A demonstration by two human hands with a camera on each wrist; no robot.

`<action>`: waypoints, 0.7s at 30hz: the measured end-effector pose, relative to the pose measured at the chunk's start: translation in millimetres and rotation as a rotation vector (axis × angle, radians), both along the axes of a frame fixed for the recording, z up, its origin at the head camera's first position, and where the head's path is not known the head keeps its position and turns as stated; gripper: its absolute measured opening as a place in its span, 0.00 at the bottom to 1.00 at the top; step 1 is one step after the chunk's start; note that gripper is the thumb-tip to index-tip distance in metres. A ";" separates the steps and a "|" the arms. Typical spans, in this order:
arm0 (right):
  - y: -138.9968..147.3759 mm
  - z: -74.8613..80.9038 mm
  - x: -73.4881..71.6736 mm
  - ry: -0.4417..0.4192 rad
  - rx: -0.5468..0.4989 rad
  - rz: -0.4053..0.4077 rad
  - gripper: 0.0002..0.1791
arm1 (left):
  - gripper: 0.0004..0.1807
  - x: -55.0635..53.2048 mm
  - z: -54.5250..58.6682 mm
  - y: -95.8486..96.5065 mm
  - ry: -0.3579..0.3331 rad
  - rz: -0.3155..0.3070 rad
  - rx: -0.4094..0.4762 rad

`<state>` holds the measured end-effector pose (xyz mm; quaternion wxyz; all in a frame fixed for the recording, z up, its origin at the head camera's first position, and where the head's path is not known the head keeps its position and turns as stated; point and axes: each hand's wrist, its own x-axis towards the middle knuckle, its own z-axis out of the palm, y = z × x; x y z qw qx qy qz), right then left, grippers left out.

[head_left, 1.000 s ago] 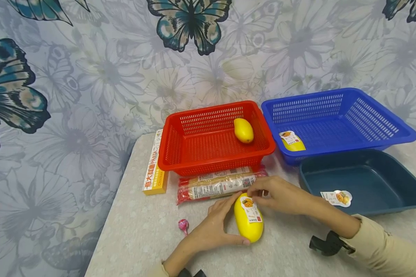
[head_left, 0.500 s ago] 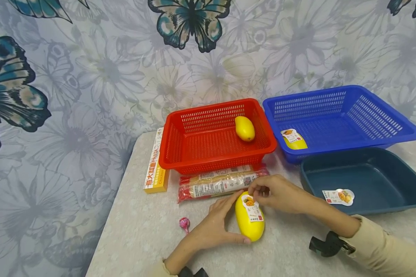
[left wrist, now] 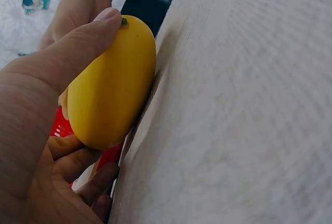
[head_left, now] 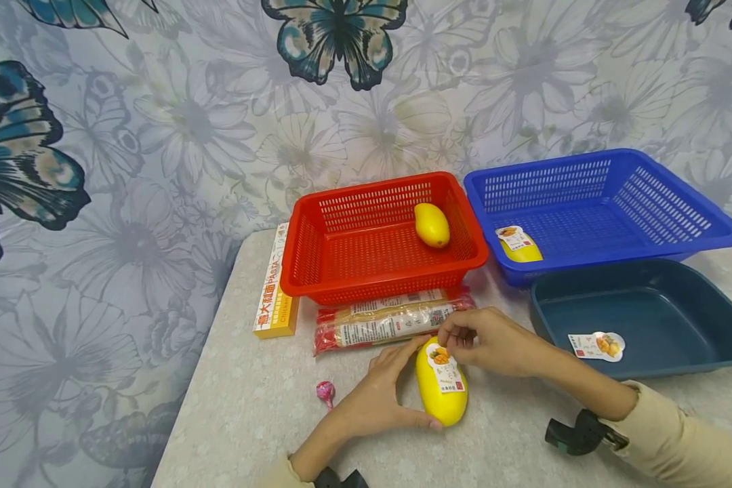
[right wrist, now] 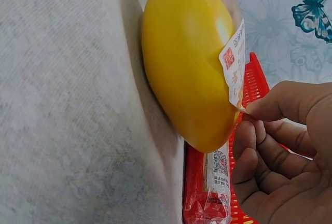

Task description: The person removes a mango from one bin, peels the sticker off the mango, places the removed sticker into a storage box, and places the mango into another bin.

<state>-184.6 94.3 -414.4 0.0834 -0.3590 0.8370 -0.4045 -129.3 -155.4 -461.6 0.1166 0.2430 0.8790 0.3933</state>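
A yellow mango (head_left: 434, 401) lies on the table in the head view, with a white sticker label (head_left: 446, 374) on its upper side. My left hand (head_left: 375, 396) holds it from the left, thumb at the near end and fingers at the far end. In the left wrist view the thumb presses beside the green stem spot of the mango (left wrist: 116, 86). My right hand (head_left: 491, 342) is at the mango's far right side. Its thumb and forefinger pinch one end of the label (right wrist: 234, 68), whose other end stands off the skin in the right wrist view.
Behind the hands lie bagged noodles (head_left: 390, 329) and a red basket (head_left: 366, 261) with a mango (head_left: 432, 225). A blue basket (head_left: 567, 230) holds a labelled mango (head_left: 522, 253). A dark tub (head_left: 653, 318) carries a label (head_left: 596, 346). A lollipop (head_left: 325, 390) and pasta box (head_left: 274, 305) lie left.
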 end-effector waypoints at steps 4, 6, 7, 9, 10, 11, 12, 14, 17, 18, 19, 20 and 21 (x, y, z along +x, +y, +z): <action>0.0 -0.2 1.1 -0.008 -0.008 0.001 0.10 | 0.63 0.3 -0.5 0.0 -0.001 0.009 0.000; 0.1 0.0 1.7 -0.009 -0.014 0.001 0.10 | 0.63 0.2 -0.5 0.2 0.004 0.009 0.002; 0.2 0.1 2.0 -0.010 -0.017 0.001 0.10 | 0.63 0.0 -0.5 0.3 0.007 0.008 0.002; 0.5 0.6 2.8 -0.013 -0.022 0.001 0.10 | 0.63 -0.3 -0.5 0.5 0.013 0.003 0.006; 0.6 0.9 3.2 -0.016 -0.024 0.001 0.11 | 0.63 -0.4 -0.5 0.7 0.016 0.000 0.006; 0.7 1.3 3.7 -0.020 -0.026 0.001 0.11 | 0.63 -0.4 -0.5 0.7 0.018 -0.002 0.007; 0.9 1.9 4.2 -0.026 -0.028 0.002 0.11 | 0.63 -0.5 -0.6 0.8 0.021 -0.005 0.009; 1.4 3.8 5.5 -0.034 -0.037 0.007 0.11 | 0.63 -0.7 -1.1 0.6 0.026 -0.002 0.012; 2.8 9.1 7.8 -0.038 -0.060 0.003 0.11 | 0.62 -1.5 -2.0 -0.4 0.036 0.010 0.018; 3.4 11.4 8.6 -0.035 -0.071 0.003 0.11 | 0.61 -1.7 -2.3 -0.9 0.039 0.016 0.018; 3.9 13.4 9.1 -0.032 -0.082 0.004 0.11 | 0.61 -2.2 -2.5 -1.3 0.042 0.020 0.019; 4.4 15.1 9.5 -0.032 -0.090 0.004 0.11 | 0.61 -2.6 -2.8 -1.7 0.044 0.023 0.020; 4.8 16.5 9.7 -0.031 -0.095 0.006 0.11 | 0.61 -2.8 -3.0 -2.1 0.045 0.024 0.020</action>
